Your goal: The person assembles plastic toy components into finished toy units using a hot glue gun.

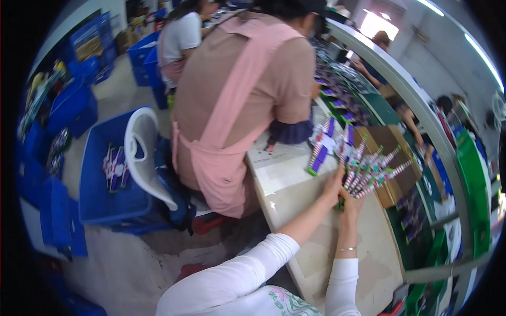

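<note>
Above the table, my two hands are close together at the near side of a bunch of striped toy pieces (369, 168). The pieces are thin, red and white with green bits, and fan out away from me. My left hand (333, 185) is closed at the left side of the bunch, its fingertips partly hidden. My right hand (350, 202) is closed around the near ends. Just beyond my left hand, several purple and white toy parts (318, 157) with green ends lie on the white table (295, 203).
An open cardboard box (387, 197) stands behind the bunch. A co-worker in a pink apron (224, 158) sits at the table's left. Along the right runs a green conveyor (382, 110) carrying purple parts. A blue bin (95, 195) and white chair (142, 142) stand left.
</note>
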`<control>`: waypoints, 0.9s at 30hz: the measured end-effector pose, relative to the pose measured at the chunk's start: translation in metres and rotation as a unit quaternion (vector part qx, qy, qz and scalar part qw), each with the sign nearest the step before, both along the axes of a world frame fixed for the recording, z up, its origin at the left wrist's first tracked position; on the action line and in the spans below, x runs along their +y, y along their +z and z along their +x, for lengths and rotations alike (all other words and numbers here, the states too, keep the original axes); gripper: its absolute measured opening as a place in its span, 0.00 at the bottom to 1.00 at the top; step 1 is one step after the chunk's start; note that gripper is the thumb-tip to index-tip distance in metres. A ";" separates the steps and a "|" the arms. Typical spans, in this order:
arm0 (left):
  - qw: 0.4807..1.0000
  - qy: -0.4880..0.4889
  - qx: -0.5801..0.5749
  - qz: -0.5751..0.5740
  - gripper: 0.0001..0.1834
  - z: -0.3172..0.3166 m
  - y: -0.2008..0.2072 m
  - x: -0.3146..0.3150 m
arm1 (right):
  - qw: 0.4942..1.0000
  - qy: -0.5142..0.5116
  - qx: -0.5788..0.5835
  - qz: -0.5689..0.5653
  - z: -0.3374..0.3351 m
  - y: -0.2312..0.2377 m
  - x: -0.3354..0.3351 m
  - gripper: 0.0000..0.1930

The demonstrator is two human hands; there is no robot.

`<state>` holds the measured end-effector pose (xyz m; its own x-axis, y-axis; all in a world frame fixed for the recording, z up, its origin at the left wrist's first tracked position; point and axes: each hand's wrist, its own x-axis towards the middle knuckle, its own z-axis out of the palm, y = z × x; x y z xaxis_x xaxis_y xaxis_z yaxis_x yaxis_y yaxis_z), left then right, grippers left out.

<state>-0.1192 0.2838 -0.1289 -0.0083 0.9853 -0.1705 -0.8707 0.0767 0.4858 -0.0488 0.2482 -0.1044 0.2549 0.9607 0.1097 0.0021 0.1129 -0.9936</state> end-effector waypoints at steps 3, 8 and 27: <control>0.993 0.016 0.115 -0.036 0.27 -0.001 -0.005 0.004 | 0.995 0.030 0.084 -0.054 0.012 -0.002 -0.003 0.37; 0.975 0.117 0.180 -0.064 0.23 0.001 -0.012 0.009 | 0.999 -0.013 0.033 0.015 0.013 -0.004 -0.008 0.41; 0.654 0.384 0.649 0.068 0.23 -0.039 0.044 -0.031 | 0.952 0.121 0.244 -0.137 0.033 -0.034 0.082 0.13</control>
